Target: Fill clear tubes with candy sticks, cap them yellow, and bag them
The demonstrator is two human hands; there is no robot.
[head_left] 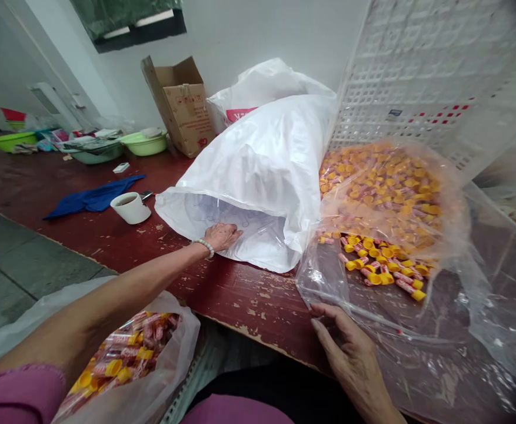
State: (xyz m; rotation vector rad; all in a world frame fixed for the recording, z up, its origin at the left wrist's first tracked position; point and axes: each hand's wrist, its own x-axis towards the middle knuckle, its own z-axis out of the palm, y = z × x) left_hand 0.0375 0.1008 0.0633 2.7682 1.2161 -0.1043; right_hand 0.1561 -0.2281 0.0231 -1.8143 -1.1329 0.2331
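Observation:
My left hand (223,237), wearing a beaded bracelet, reaches into the mouth of a large white sack (258,153). Its fingers are curled down and together, and what they may hold is hidden. Clear plastic tubes (270,229) lie inside the sack, beyond the fingers. My right hand (350,353) is held at the table's front edge, thumb and fingers apart, with nothing seen in it. Its fingertips are close to the edge of a clear plastic bag (328,282). From that bag spill small red-and-white tubes with yellow caps (381,262).
An open bag of capped tubes (129,347) stands below the table (240,294) at left. A white cup (130,208) with dark liquid, a blue cloth (94,197), basins (145,143) and a carton (189,115) are farther back. A white perforated crate (408,76) leans behind the tubes.

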